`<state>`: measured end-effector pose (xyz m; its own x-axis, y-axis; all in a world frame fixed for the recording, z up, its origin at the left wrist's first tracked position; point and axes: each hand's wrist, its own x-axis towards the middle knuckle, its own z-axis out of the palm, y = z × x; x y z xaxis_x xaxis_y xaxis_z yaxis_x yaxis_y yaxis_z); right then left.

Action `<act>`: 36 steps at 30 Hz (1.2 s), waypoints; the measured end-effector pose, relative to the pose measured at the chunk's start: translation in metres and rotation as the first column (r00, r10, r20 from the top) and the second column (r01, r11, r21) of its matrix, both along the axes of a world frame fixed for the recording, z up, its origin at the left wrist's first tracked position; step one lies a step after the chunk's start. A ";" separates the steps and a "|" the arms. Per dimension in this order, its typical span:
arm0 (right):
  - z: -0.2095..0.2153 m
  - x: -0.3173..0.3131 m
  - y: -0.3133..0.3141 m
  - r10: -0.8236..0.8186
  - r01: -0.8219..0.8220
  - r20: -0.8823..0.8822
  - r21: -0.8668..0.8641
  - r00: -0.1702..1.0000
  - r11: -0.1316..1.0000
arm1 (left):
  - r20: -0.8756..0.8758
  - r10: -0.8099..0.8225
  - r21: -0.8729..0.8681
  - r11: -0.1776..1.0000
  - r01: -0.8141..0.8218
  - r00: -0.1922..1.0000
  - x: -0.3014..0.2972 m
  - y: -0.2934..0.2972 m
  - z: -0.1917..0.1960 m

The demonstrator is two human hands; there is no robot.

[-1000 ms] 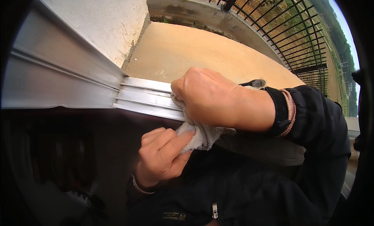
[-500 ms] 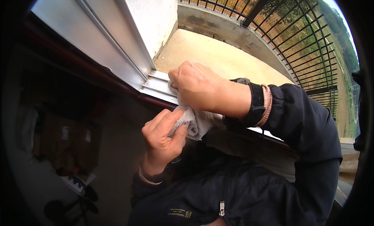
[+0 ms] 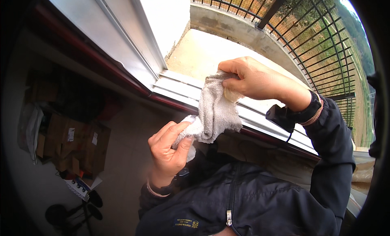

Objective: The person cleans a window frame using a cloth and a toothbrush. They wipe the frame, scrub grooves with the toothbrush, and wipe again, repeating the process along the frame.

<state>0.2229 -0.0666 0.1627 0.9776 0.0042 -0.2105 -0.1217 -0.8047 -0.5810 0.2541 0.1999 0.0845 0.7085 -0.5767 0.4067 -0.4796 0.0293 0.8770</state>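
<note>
Over the track (image 3: 178, 87), the cloth (image 3: 217, 112) is pinched by left hand (image 3: 167, 151) and right hand (image 3: 252, 79), apparently being folded; a compact pad seems needed next

Cloth (image 3: 215, 110): greyish-white. Beyond cloth, fence (image 3: 273, 11): black, barred. Below cloth, jacket (image 3: 270, 191): black, yellow print (image 3: 195, 224). Left of cloth, boxes (image 3: 83, 138): brown.

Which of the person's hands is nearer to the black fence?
Right. The right hand holds the upper end of the cloth, towards the black fence; the left hand holds the lower end, farther from the fence.
</note>
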 end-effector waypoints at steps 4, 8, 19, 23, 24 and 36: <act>0.004 -0.006 -0.008 0.034 -0.025 -0.048 0.169 0.998 0.985 | -0.012 0.008 0.013 1.000 -0.008 1.000 -0.001 0.003 -0.002; 0.006 -0.017 -0.016 0.016 0.016 -0.083 0.375 0.996 0.927 | -0.036 0.007 0.005 1.000 -0.007 0.999 -0.001 0.002 -0.002; 0.024 -0.058 -0.036 -0.067 0.109 -0.124 0.372 0.990 0.922 | -0.028 0.028 -0.055 0.998 -0.029 0.999 0.006 -0.003 -0.004; 0.031 -0.095 -0.050 0.003 0.067 -0.135 0.512 0.991 0.856 | 0.007 -0.274 0.047 0.961 0.273 0.962 0.003 -0.013 0.006; 0.033 -0.107 -0.053 -0.047 0.136 -0.167 0.573 0.985 0.808 | 0.002 -0.370 0.055 0.927 0.370 0.929 0.003 -0.018 0.008; 0.037 -0.254 -0.059 -0.556 0.522 -0.249 0.748 0.793 0.410 | -0.080 -0.911 0.175 0.387 0.905 0.405 -0.039 -0.099 -0.006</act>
